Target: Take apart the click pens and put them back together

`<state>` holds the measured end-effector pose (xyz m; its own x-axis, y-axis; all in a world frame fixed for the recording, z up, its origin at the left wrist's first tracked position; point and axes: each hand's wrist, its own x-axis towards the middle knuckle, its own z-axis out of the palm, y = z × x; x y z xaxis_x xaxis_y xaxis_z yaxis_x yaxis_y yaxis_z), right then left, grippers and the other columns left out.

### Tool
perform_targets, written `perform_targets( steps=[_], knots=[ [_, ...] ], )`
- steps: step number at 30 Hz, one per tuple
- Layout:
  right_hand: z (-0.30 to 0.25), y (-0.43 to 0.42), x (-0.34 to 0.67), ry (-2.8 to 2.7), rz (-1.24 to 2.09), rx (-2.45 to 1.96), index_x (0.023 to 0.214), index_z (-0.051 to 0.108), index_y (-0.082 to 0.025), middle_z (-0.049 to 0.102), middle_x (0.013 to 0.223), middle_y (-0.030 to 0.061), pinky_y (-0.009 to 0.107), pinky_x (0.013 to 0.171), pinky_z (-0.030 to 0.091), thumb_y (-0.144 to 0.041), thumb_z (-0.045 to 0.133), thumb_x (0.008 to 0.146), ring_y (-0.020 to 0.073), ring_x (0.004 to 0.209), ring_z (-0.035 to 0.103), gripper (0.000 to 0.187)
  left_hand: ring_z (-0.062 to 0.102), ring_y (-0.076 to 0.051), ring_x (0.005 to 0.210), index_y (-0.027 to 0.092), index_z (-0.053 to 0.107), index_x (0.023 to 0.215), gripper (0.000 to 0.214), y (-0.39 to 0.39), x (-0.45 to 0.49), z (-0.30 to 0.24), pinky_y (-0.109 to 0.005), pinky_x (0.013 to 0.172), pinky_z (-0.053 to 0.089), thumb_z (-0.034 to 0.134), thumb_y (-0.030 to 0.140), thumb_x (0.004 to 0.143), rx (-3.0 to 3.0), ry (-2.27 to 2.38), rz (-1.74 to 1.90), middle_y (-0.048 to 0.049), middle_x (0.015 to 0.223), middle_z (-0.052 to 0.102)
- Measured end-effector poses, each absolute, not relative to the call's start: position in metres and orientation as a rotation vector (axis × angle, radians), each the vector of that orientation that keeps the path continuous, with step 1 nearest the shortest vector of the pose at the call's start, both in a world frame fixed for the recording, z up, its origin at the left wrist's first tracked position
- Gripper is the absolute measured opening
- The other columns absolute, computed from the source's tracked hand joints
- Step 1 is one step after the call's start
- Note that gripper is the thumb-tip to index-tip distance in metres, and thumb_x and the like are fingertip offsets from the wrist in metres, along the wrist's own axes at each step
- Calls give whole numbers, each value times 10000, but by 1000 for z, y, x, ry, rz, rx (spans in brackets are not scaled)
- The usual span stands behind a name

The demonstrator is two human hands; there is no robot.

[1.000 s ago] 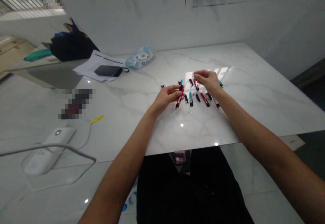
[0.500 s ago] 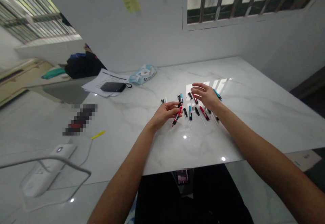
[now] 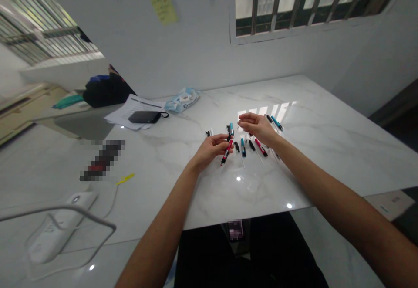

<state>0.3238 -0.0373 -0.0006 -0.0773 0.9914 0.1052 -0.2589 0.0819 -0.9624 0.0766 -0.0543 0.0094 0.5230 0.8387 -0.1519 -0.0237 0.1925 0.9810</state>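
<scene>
Red-and-black pen (image 3: 227,152) clamped in the left hand (image 3: 210,147), fingers wrapped round its upper half, lower end pointing to 7 o'clock. Right hand (image 3: 257,127) open and empty, at 2 o'clock from the left; hands apart. Around and below them, loose pens (image 3: 243,147) lie on a white marble table (image 3: 326,161), with black, blue and red bodies. Exact count hard to call at this size. Teal pen (image 3: 277,123) just past the right hand at 3 o'clock. Farther out at 10 o'clock: papers (image 3: 135,113), black pouch (image 3: 143,116), plastic packet (image 3: 182,99). At 8 o'clock: yellow stick (image 3: 125,179), white box (image 3: 57,227) with a cable.
</scene>
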Motion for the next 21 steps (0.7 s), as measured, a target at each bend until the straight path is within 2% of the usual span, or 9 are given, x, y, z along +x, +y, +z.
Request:
perform_targets(
  steps=[9, 21],
  knots=[
    [7, -42, 320, -954, 1396, -901, 1008, 811, -272, 808, 1039, 20, 275, 773, 510, -403, 1030, 628, 152, 941, 705, 458, 753, -160, 797, 160, 786, 1193, 488, -55, 77, 10, -329, 848, 603, 929, 361, 771, 1218, 829, 726, -76, 991, 808],
    [9, -45, 319, -984, 1434, -875, 1020, 825, -290, 779, 1017, 7, 283, 764, 506, -386, 1027, 669, 140, 900, 666, 416, 756, -160, 828, 167, 784, 1199, 489, -55, 77, 8, -327, 868, 607, 932, 377, 784, 1219, 817, 742, -77, 1008, 813]
  ],
)
